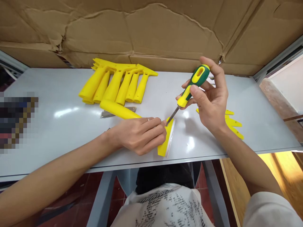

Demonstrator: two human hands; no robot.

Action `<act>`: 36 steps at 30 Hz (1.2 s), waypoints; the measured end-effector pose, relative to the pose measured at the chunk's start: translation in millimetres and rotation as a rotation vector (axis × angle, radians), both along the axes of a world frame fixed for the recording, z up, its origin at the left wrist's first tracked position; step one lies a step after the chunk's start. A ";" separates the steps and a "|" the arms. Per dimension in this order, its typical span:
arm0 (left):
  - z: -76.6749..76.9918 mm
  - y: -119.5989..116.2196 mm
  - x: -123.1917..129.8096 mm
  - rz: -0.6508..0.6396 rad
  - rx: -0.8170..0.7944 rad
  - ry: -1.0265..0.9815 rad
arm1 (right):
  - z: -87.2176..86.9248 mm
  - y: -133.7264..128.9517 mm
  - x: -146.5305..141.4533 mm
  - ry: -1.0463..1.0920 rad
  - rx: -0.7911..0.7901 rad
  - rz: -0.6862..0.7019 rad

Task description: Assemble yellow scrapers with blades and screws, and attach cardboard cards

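Note:
My right hand (210,97) grips a green and yellow screwdriver (199,77), tilted with its shaft pointing down and left. The screwdriver tip meets the head of a yellow scraper (120,109) near my left fingertips. My left hand (144,134) is closed round the scraper where handle and head join, so that part is hidden. A thin blade (170,138) runs along the head's right edge. Any screw under the tip is too small to make out. Behind my left hand lies a stack of thin metal blades (107,114).
Several yellow scraper handles (117,83) lie in a row at the back of the white table (63,138). Flat yellow pieces (233,123) are partly hidden behind my right wrist. A cardboard sheet (151,31) walls off the back edge.

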State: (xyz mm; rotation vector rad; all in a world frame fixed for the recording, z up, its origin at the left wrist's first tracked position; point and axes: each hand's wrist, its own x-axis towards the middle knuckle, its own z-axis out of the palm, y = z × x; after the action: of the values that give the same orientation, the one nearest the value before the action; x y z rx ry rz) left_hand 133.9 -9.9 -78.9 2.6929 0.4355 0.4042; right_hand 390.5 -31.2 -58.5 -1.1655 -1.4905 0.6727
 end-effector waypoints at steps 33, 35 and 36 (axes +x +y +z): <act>3.3 3.6 9.5 -0.113 1.024 -0.154 | 35.0 15.4 -26.8 -0.152 0.561 0.356; 0.7 7.4 7.2 -0.048 1.039 -0.196 | 53.5 24.8 -31.3 -0.319 0.610 0.254; -1.0 9.8 5.9 -0.018 1.053 -0.233 | 60.8 30.4 -34.1 -0.353 0.717 0.180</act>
State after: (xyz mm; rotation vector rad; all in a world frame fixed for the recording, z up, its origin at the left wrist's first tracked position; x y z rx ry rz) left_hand 139.8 -0.1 -79.9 3.5473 0.1244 1.2017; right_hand 356.4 -0.9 2.3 -0.6103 -1.9278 0.0090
